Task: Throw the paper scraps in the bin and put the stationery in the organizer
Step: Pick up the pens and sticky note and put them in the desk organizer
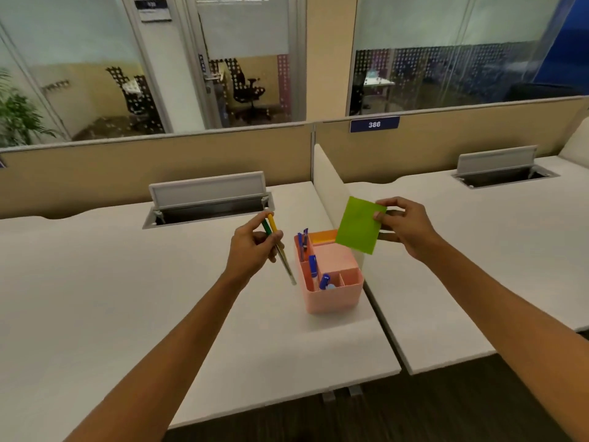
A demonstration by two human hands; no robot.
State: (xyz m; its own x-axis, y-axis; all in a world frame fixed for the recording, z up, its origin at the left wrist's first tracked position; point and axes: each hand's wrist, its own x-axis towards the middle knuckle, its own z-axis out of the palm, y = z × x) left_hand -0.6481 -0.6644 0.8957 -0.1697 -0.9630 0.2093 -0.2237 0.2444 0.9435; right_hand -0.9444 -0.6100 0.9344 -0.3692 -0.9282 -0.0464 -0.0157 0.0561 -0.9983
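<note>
A pink organizer (331, 299) stands on the white desk near its right edge. Blue pens (313, 265) stick up from its left compartments, and an orange pad (323, 236) lies in its far compartment. My left hand (251, 250) hovers just left of the organizer, shut on two pens (276, 245), one green-capped and one yellow-capped, tips slanting down toward the box. My right hand (404, 228) holds a green sticky-note pad (360, 225) by its right edge, above the organizer's far right corner. No bin and no paper scraps are in view.
A white divider panel (328, 189) stands right behind the organizer, between two desks. Each desk has a raised grey cable flap (207, 194) at the back, the right one (497, 161) further off. A beige partition (159, 167) runs along the rear.
</note>
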